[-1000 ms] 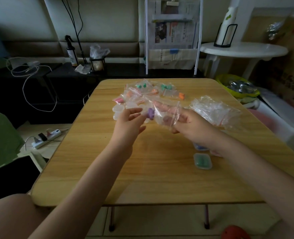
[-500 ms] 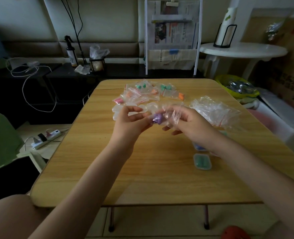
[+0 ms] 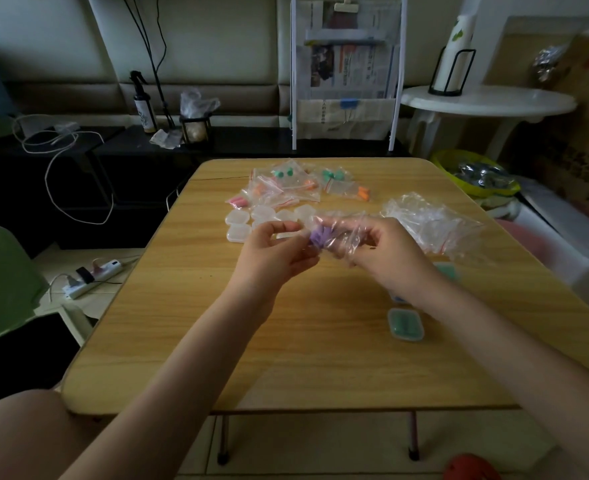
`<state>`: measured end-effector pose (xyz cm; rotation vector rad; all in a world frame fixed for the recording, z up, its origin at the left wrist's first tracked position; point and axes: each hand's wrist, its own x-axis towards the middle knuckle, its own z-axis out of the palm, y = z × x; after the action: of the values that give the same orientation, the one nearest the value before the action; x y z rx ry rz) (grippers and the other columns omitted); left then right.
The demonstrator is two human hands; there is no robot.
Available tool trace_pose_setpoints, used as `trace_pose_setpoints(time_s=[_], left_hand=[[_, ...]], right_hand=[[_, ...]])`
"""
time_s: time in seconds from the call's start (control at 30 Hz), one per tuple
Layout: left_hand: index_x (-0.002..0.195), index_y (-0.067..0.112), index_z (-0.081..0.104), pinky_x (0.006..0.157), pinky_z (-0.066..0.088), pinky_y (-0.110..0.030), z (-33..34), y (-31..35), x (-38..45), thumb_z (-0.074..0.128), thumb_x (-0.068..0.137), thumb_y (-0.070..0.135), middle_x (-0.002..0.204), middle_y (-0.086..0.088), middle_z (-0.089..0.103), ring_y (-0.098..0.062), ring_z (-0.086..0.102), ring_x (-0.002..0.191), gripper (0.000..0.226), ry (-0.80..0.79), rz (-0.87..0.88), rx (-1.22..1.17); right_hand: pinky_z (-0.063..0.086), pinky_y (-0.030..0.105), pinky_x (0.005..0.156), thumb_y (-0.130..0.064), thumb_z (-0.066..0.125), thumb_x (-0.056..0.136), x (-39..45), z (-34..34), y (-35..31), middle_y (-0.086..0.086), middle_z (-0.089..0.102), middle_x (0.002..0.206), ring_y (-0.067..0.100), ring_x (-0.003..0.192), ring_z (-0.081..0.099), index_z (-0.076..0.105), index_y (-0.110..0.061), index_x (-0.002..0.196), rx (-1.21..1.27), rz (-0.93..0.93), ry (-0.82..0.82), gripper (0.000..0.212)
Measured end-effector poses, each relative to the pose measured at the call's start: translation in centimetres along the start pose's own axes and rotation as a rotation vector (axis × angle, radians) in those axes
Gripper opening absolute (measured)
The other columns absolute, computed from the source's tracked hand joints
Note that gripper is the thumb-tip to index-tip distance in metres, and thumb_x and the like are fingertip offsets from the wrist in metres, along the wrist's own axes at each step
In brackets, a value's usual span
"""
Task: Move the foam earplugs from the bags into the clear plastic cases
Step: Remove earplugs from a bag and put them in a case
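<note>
1. Your right hand [image 3: 386, 254] pinches a small clear bag [image 3: 341, 233], crumpled, above the middle of the wooden surface [image 3: 307, 358]. Held up like that, its mouth faces your other hand.
2. Your left hand [image 3: 275, 251] has its fingers curled at the bag's opening, touching the purple earplugs [image 3: 318, 236]; whether it actually grips them you cannot tell from here. The plugs sit at the mouth, partly inside the plastic.
3. Empty clear cases [image 3: 251, 220] lie just beyond your left hand, close enough to drop the plugs in, by my reading.
4. Unopened bags of earplugs [image 3: 286, 188] wait at the far edge, and a pile of emptied bags [image 3: 428, 220] sits to the right.
5. A filled case with green plugs [image 3: 405, 323] rests near your right forearm, out of the working area.
</note>
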<state>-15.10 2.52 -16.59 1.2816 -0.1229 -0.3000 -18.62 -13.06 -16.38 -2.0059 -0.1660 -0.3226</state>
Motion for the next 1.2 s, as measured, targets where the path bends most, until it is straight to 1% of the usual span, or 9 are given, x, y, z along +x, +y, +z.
trace_pose_setpoints(time_s=[0.07, 0.3, 0.47, 0.6, 0.73, 0.83, 0.97, 1.07, 1.2], left_hand=[[0.11, 0.004, 0.052, 0.071, 0.058, -0.026, -0.1, 0.0, 0.0, 0.061, 0.087, 0.001, 0.08, -0.009, 0.067, -0.016, 0.066, 0.072, 0.025, 0.03, 0.001, 0.019], [0.101, 0.008, 0.039, 0.063, 0.055, -0.021, 0.1, -0.5, 0.2, 0.067, 0.083, 0.001, 0.074, -0.009, 0.06, -0.011, 0.058, 0.06, 0.034, 0.105, -0.022, -0.03], [0.095, 0.011, 0.04, 0.062, 0.054, -0.021, 0.0, -0.5, 0.2, 0.07, 0.079, 0.0, 0.067, -0.001, 0.06, -0.011, 0.057, 0.059, 0.036, 0.106, 0.023, -0.015], [0.098, 0.009, 0.041, 0.063, 0.057, -0.02, 0.3, -0.4, 0.0, 0.065, 0.084, -0.001, 0.074, -0.008, 0.064, -0.011, 0.063, 0.06, 0.031, 0.084, 0.017, -0.109], [0.092, 0.009, 0.04, 0.059, 0.056, -0.02, 0.1, -0.3, 0.3, 0.061, 0.087, -0.002, 0.076, -0.013, 0.062, -0.014, 0.064, 0.063, 0.024, 0.055, -0.058, -0.282], [0.082, 0.01, 0.04, 0.055, 0.054, -0.018, -0.3, -0.5, 0.7, 0.058, 0.089, -0.004, 0.073, -0.012, 0.06, -0.014, 0.062, 0.061, 0.024, 0.083, -0.105, -0.324], [0.088, 0.009, 0.041, 0.059, 0.055, -0.02, -0.6, -0.7, 1.0, 0.057, 0.089, -0.004, 0.08, -0.011, 0.055, -0.015, 0.06, 0.068, 0.021, 0.136, -0.048, -0.296], [0.091, 0.009, 0.04, 0.063, 0.058, -0.022, -0.6, -0.5, 1.0, 0.055, 0.091, -0.003, 0.077, -0.009, 0.051, -0.014, 0.057, 0.067, 0.019, 0.189, 0.047, -0.199], [0.087, 0.011, 0.043, 0.069, 0.058, -0.025, -1.4, -0.3, 1.2, 0.055, 0.091, -0.001, 0.081, -0.008, 0.053, -0.014, 0.058, 0.071, 0.017, 0.245, 0.085, -0.098]], right_hand=[[0.053, 0.027, 0.077, -0.032, 0.068, 0.08, -0.1, 0.1, 0.1, -0.011, 0.069, 0.101, 0.016, 0.089, 0.063, 0.059, -0.044, 0.114, -0.064, 0.018, -0.032, 0.037], [0.045, 0.011, 0.067, -0.034, 0.071, 0.079, -0.4, 0.3, 0.1, -0.01, 0.067, 0.093, -0.009, 0.076, 0.057, 0.066, -0.027, 0.111, -0.226, -0.006, 0.015, 0.034], [0.052, 0.04, 0.081, -0.041, 0.07, 0.08, -0.4, 0.4, 0.7, -0.007, 0.068, 0.099, 0.01, 0.089, 0.061, 0.07, -0.03, 0.104, -0.33, -0.042, -0.044, 0.026], [0.051, 0.043, 0.084, -0.042, 0.071, 0.076, -0.6, 0.4, 0.7, -0.002, 0.07, 0.101, 0.016, 0.092, 0.063, 0.071, -0.023, 0.107, -0.349, -0.111, 0.051, 0.036], [0.049, 0.038, 0.089, -0.049, 0.064, 0.072, -0.5, 0.4, 0.6, -0.001, 0.067, 0.11, 0.017, 0.101, 0.061, 0.073, -0.015, 0.104, -0.38, -0.196, 0.153, 0.048], [0.05, 0.022, 0.08, -0.041, 0.069, 0.073, -0.4, 0.7, 0.7, -0.007, 0.061, 0.111, 0.012, 0.091, 0.06, 0.074, -0.016, 0.102, -0.351, -0.233, 0.157, 0.039], [0.042, 0.005, 0.076, -0.025, 0.074, 0.077, -0.3, 0.9, 0.6, -0.023, 0.048, 0.108, -0.01, 0.094, 0.051, 0.068, -0.029, 0.097, -0.238, -0.214, 0.152, 0.021], [0.041, 0.004, 0.079, -0.015, 0.074, 0.079, -0.2, 0.8, 0.6, -0.02, 0.049, 0.11, -0.011, 0.1, 0.049, 0.066, -0.028, 0.094, -0.176, -0.171, 0.115, 0.021], [0.049, 0.011, 0.08, -0.017, 0.071, 0.081, -0.1, 0.9, 0.7, -0.017, 0.051, 0.114, -0.002, 0.103, 0.053, 0.069, -0.024, 0.095, -0.099, -0.122, 0.069, 0.015]])
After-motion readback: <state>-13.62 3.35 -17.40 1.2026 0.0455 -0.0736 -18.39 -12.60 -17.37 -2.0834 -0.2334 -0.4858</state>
